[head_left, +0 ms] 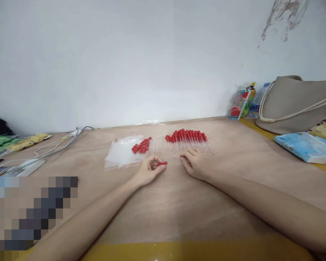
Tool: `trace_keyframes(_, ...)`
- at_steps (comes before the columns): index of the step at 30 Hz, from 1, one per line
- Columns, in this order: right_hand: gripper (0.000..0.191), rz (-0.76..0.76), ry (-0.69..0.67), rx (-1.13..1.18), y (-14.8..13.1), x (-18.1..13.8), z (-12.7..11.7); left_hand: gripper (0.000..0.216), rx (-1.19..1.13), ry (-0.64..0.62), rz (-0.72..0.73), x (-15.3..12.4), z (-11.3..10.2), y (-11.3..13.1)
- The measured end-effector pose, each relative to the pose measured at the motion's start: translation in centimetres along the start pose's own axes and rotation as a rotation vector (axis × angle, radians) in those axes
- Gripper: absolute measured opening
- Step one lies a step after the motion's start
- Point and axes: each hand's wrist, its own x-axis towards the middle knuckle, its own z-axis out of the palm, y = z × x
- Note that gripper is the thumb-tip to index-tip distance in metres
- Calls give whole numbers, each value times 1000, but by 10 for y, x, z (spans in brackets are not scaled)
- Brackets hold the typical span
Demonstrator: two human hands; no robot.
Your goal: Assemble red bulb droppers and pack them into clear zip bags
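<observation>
Taking the droppers [188, 137] as reference: we have them laid side by side on the counter [163, 206], red ends toward the wall [152, 65], clear stems toward us. Our left hand [151, 169] is nearer us and left of the droppers, thumb and fingers pinched on one red bulb [162, 164], which points right. Our right hand [194, 165] is just on our side of the droppers, close to the stem tips, fingertips together on a clear tube [176, 156]; its end pokes out left, toward the bulb. The two parts are apart, near each other. Just left of the droppers: loose tubes [155, 145], side by side. Past those, loose bulbs [141, 145] in a heap, then clear bags [125, 152] spread flat, heap touching their right side. Well left of the droppers: cables [66, 145] and a power strip [29, 167]. Well right: bottles [235, 108] by the wall, a grey-beige tote [296, 105] and a blue pack [305, 148].
</observation>
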Motion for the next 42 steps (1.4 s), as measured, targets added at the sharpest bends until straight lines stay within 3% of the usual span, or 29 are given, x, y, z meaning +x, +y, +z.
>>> trace_keyframes(7, 14, -23, -72, 114, -9, -1, -2, 24, 86, 86, 115, 1, 3, -5)
trace_keyframes(10, 16, -15, -81, 127, -13, 0, -3, 25, 90, 61, 133, -1, 3, -3)
trace_keyframes(16, 17, -53, -87, 165, -16, -1, 0, 19, 339, 61, 290, -1, 1, -2)
trace_keyframes(25, 22, -89, -113, 299, -9, -1, 4, 17, 381, -7, 412, -8, 1, 0)
trace_keyframes(30, 20, -138, -159, 318, -6, 2, 2, 18, 442, -42, 396, -12, 1, 4)
trace_keyframes(38, 18, -274, -116, 274, 4, 4, 7, 18, 386, -151, 367, -13, 2, 5)
trace_keyframes(42, 18, -307, -43, 190, 6, 2, 6, 17, 375, -92, 331, -11, 5, 7)
